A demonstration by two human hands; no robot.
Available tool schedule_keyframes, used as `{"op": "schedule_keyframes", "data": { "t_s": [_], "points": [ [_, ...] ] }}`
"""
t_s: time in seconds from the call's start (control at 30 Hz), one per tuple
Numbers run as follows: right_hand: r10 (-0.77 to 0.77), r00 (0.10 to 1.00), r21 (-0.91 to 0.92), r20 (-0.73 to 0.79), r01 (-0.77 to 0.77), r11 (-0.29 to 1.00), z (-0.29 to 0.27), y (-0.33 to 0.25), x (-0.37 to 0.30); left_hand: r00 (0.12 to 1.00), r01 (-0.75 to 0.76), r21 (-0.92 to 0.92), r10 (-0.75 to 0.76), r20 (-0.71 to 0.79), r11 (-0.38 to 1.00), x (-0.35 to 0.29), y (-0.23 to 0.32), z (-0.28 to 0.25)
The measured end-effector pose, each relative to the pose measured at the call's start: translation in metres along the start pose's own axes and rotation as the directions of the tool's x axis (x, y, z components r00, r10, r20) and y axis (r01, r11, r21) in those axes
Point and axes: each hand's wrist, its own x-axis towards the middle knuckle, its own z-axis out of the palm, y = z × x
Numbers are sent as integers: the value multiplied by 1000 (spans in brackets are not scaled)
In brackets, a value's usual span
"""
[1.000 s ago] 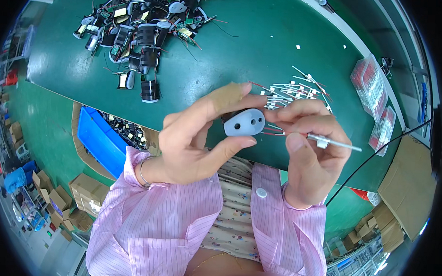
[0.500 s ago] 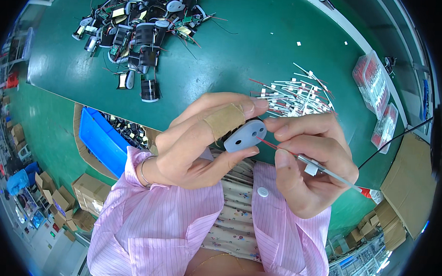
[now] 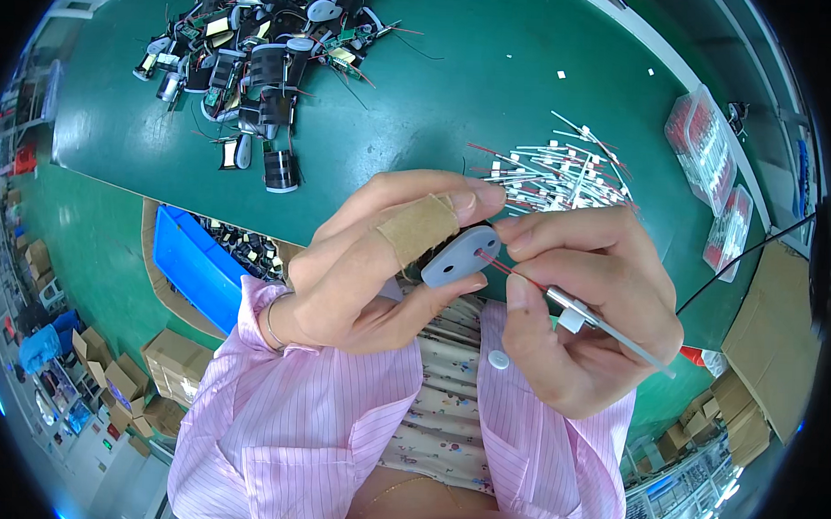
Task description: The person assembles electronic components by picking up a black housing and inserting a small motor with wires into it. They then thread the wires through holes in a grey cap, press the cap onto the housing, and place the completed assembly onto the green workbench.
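Note:
My left hand [image 3: 365,262], a tan bandage round one finger, grips a small dark device by its sides. The device's grey oval end cap [image 3: 459,259], pierced with several holes, faces my right hand [image 3: 606,307]. Between the thumb and fingers of that hand are two thin red wires [image 3: 501,265], whose far ends meet one of the cap's holes. How deep they sit inside cannot be seen. The wires run back to a slim silvery lead [image 3: 614,335] with a white connector [image 3: 572,320], lying across my right fingers. Most of the device's body is hidden by my left hand.
A loose pile of white-and-red leads [image 3: 565,178] lies just beyond my hands on the green table [image 3: 421,95]. Black wired devices [image 3: 276,72] are heaped far left. Clear boxes of leads [image 3: 701,150] stand right. A blue bin [image 3: 196,266] sits below the left table edge.
The red wires' ends have shifted up and left to a hole in the cap. My right fingers moved slightly, and the lead tilts more steeply. My left hand stays nearly still.

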Motion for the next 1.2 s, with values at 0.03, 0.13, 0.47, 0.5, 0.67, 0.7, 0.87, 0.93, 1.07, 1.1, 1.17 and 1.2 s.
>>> {"op": "schedule_keyframes", "data": {
  "t_s": [0.03,0.13,0.47,0.5,0.67,0.7,0.87,0.93,1.07,1.1,1.17,1.2],
  "points": [
    [-11,1000,-7,11,11,1000,-1,0,1,1000,-10,-6,10,8,1000,0,0,-1],
    [-30,999,-6,34,31,1000,-3,-1,2,1000,10,-26,-9,25,1000,1,1,-3],
    [-71,996,-75,50,74,994,-2,-4,5,1000,7,-26,-7,28,1000,0,1,-4],
    [-73,996,-84,57,78,993,-3,-4,6,1000,4,-23,-3,18,1000,-1,0,-3],
    [-66,993,-93,93,75,993,-3,-7,7,1000,-4,-23,5,12,1000,1,-1,-4],
    [-78,992,-85,95,87,993,-3,-6,7,1000,-7,-22,7,16,1000,0,-1,-5],
    [-99,989,-62,109,106,992,-4,-5,6,1000,-5,-22,5,24,1000,0,-1,-6],
    [-92,989,-69,113,101,993,-4,-6,6,1000,-10,-19,11,26,1000,0,-1,-6],
    [-86,989,-79,119,96,992,-5,-7,6,1000,-3,-30,4,31,1000,-1,0,-6],
    [-87,989,-79,120,97,992,-4,-7,7,1000,3,-34,-2,22,999,-1,0,-6],
    [-87,989,-79,123,97,992,-1,-6,9,1000,11,-38,-11,12,999,-1,-1,-7],
    [-81,991,-87,109,91,992,0,-7,8,1000,7,-35,-6,7,999,-1,-1,-6]
  ]
}}
